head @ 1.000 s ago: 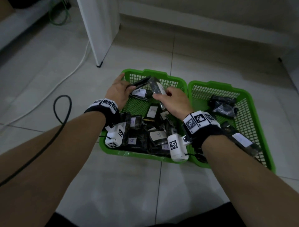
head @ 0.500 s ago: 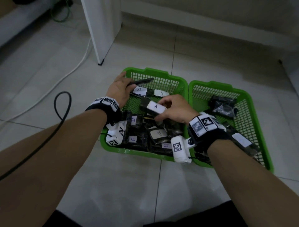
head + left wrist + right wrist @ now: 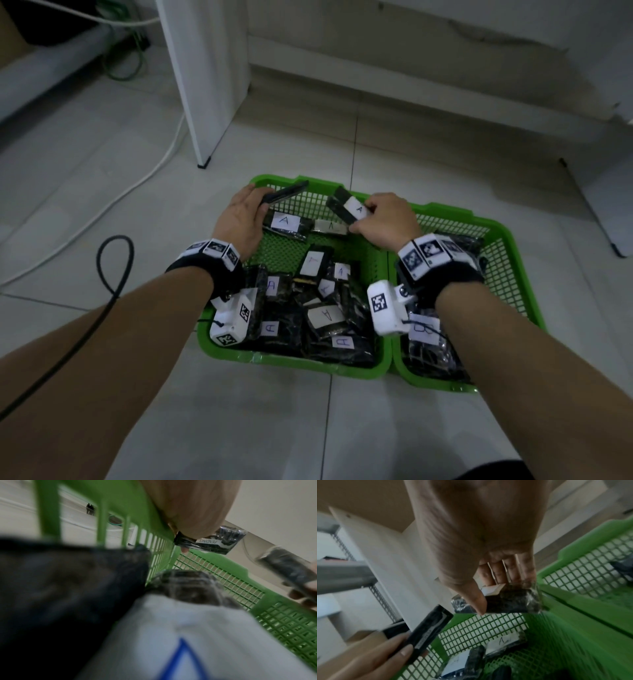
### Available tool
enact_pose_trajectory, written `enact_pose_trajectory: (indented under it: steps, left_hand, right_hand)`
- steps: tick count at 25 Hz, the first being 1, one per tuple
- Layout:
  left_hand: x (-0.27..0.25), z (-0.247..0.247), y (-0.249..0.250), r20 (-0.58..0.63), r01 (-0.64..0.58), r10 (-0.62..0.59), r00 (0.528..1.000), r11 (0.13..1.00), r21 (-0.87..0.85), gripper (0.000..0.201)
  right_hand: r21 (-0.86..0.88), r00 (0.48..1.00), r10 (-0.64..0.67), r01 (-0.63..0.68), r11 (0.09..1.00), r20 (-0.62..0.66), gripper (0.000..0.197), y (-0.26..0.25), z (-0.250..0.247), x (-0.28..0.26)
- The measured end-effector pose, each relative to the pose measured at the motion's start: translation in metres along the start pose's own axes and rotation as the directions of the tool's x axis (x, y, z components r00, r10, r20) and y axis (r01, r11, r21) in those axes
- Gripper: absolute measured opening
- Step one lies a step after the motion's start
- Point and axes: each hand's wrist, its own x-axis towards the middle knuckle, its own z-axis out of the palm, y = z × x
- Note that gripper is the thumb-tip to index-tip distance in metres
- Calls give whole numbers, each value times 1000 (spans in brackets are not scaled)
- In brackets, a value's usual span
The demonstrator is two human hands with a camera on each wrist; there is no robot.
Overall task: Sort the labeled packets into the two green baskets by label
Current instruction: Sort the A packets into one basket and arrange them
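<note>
A packet (image 3: 349,209) in right grip (image 3: 383,222)

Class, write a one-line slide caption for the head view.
Over the left green basket, the right hand holds a packet labeled A; the left hand holds another packet.

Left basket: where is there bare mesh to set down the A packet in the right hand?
The left basket shows bare mesh mid-floor, bordered by the far row of A packets, the left hand and the near pile. A strip also runs along its right wall. The near half is crowded. The right hand holds its A packet above the far rim.
</note>
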Motion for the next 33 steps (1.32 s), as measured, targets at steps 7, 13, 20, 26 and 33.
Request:
enact_pose_trajectory:
  steps: [7,13,20,26,33]
  left_hand:
    - [-4,-3,8,-73,-8,5,997,999,-42,30]
    - [-6,-4,10,-101,-1,-4,995,999,-51,26]
    - [-5,-3,8,-86,-6,0,996,998,-59,26]
    - [-4,0,4,-58,-14,11,998,999,-43,27]
    - [-8,-6,10,-5,13,-13,1000,1000,-22,34]
  right_hand:
    - [-172,983,-45,76,982,180,33,-39,38,32]
    - [-136,862,-69,158,978,501,40,-49,59,24]
    - [-233,938,-258,312,921,233,25,-79,76,22]
    - [-346,891,-395,451,823,223,13,-89,81,22]
    - [-197,964,-153,197,960,218,16,-54,40,24]
